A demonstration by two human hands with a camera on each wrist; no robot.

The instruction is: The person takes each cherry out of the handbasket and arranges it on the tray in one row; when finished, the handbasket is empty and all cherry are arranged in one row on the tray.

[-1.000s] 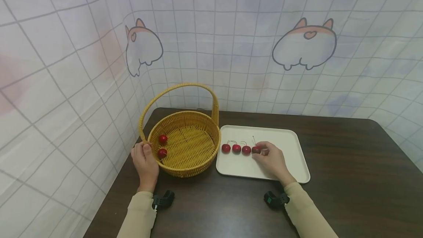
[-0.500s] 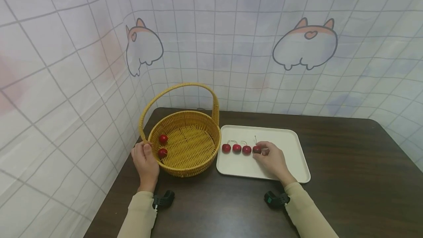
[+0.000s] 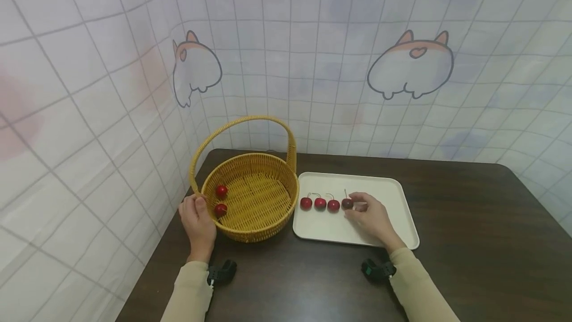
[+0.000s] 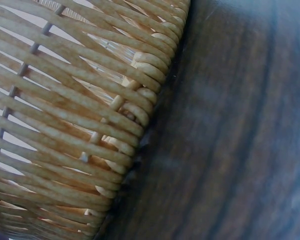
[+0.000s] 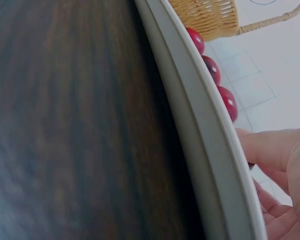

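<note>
Six cherries (image 3: 320, 203) show: two in one basket (image 3: 256, 235), four in a row on one tray (image 3: 319, 226). The left hand (image 3: 196, 220) grips the basket's left side, fingers curled. The right hand (image 3: 370, 216) has thumb and forefinger slightly parted about the row's rightmost cherry (image 3: 347, 203); whether they pinch it, I cannot tell.

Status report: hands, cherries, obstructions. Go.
Left hand gripping basket. Right hand at rightmost cherry, grip unclear. Three other cherries on tray, two in basket. Nothing visible blocking.
</note>
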